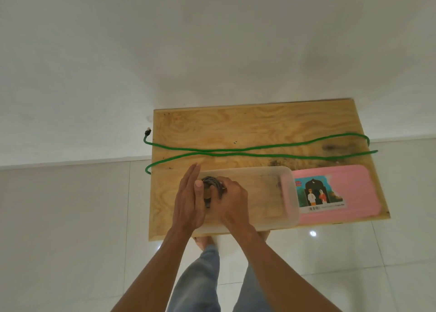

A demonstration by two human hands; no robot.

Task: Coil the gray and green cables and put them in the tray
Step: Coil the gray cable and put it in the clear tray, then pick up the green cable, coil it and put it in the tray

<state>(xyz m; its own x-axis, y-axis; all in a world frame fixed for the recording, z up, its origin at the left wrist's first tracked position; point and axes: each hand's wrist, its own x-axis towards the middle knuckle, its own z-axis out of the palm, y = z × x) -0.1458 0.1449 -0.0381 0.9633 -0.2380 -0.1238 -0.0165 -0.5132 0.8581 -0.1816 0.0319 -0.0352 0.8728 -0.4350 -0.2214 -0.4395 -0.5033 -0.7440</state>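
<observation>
Head view, two hands (188, 200) (232, 199), one gray coil (212, 184), one green cable (254, 150), one tray (289, 193)

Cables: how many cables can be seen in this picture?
2. The gray cable is coiled between both hands, over the left end of the clear tray. The green cable lies uncoiled across the wooden table, behind the tray.
</observation>
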